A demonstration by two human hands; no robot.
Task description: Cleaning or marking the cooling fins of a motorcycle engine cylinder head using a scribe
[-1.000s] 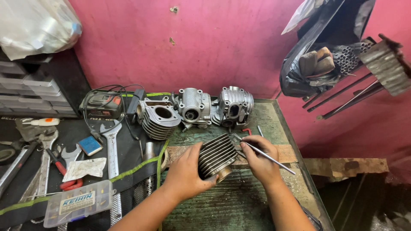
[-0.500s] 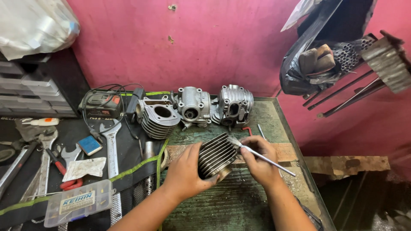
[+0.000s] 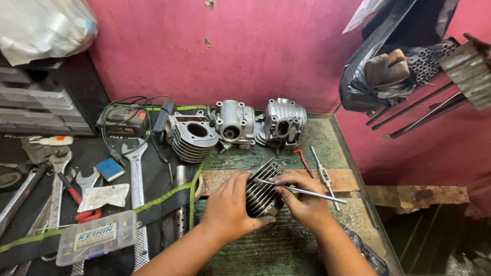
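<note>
A finned metal engine cylinder lies on its side on the green workbench. My left hand grips its left side and steadies it. My right hand rests against its right side and holds a thin metal rod, whose tip points left across the fins. Part of the cylinder is hidden under both hands.
Behind stand another finned cylinder and two cylinder heads. Wrenches, pliers, a clear parts box and a cordless tool battery lie on the black mat at left. A tap wrench lies at right. Pipes jut from the pink wall.
My right hand has shifted slightly over the cylinder and the rod's angle has flattened a little. The left hand keeps its grip.
</note>
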